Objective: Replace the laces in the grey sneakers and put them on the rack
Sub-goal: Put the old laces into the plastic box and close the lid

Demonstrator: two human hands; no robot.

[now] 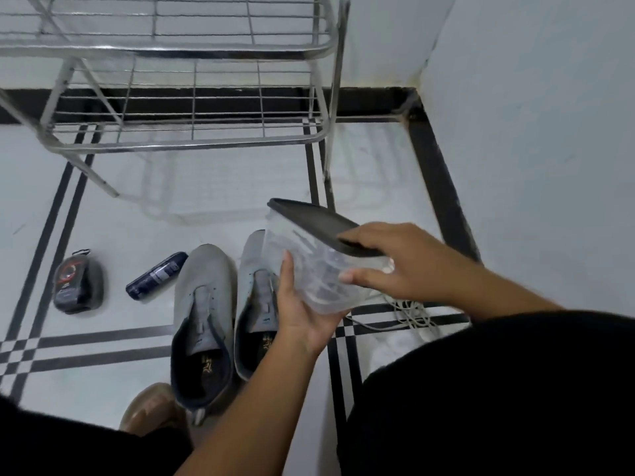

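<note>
the left hand (302, 304) cups a clear plastic box (316, 266) from below, fingers curled up its side. the right hand (388, 266) grips the box's dark lid (316, 221), thumb on the wall. below, 2 grey sneakers (223, 304) sit laceless side by side on the tiled floor (137, 218), near the metal rack (192, 97). white laces (409, 314) lie just right of them.

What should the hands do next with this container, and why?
Probably lift the dark lid off: the right hand grips its edge while the left hand cradles the clear container, and both grey sneakers lie unlaced on the floor.
</note>
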